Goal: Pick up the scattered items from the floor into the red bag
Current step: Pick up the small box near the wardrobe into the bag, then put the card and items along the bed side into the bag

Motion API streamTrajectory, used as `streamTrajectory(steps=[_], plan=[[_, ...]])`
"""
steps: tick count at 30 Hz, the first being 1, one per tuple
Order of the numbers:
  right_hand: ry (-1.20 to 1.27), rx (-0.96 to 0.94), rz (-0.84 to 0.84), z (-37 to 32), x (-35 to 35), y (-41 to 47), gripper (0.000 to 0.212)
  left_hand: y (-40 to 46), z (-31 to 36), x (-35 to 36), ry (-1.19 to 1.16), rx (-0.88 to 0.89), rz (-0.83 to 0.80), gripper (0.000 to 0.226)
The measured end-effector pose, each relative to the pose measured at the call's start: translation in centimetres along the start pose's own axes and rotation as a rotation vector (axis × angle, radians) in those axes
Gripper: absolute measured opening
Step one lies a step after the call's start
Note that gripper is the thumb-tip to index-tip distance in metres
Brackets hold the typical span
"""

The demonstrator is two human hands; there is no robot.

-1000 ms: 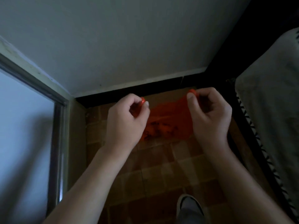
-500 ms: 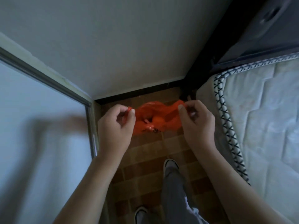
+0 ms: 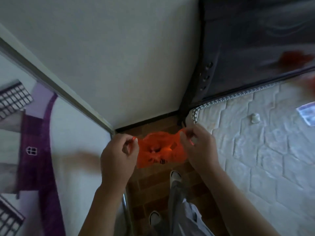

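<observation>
A red plastic bag [image 3: 159,150] hangs stretched between my two hands above the brown tiled floor [image 3: 153,189]. My left hand [image 3: 117,157] pinches the bag's left handle between thumb and fingers. My right hand [image 3: 199,147] pinches the right handle. The bag's mouth faces up and crumpled red shapes show inside it. Dark print marks the bag's lower part.
A white mattress [image 3: 264,150] with a patterned edge lies on the right, with a small white object [image 3: 255,118] and a printed packet [image 3: 308,114] on it. A glossy wardrobe door [image 3: 42,150] stands on the left. My feet in white shoes [image 3: 175,175] stand on the narrow floor strip.
The view has risen and turned right, bringing the mattress and wardrobe door into sight. Both hands have kept their pinch on the bag's handles.
</observation>
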State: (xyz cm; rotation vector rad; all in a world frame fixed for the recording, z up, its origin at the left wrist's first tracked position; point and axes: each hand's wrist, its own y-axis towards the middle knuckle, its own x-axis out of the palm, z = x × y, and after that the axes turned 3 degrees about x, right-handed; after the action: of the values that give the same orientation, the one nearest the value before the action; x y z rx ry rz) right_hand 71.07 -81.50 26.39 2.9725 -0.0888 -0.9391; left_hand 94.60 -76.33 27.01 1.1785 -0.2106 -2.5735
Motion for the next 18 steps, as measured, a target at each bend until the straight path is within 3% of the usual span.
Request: streamTrajectory(steps=[5, 9, 18], plan=[[0.043, -0.136, 0.034, -7.8, -5.4, -2.9, 0.008, 0.2, 7.1, -6.4, -0.077, 0.078, 0.107, 0.013], [0.045, -0.183, 0.090, -12.4, -9.3, -3.5, 0.008, 1.5, 11.1, -10.1, -0.089, 0.126, 0.123, 0.003], [0.056, -0.283, 0.199, -17.4, -16.1, -1.7, 0.012, 5.4, 16.6, -14.1, -0.136, 0.216, 0.157, 0.007]])
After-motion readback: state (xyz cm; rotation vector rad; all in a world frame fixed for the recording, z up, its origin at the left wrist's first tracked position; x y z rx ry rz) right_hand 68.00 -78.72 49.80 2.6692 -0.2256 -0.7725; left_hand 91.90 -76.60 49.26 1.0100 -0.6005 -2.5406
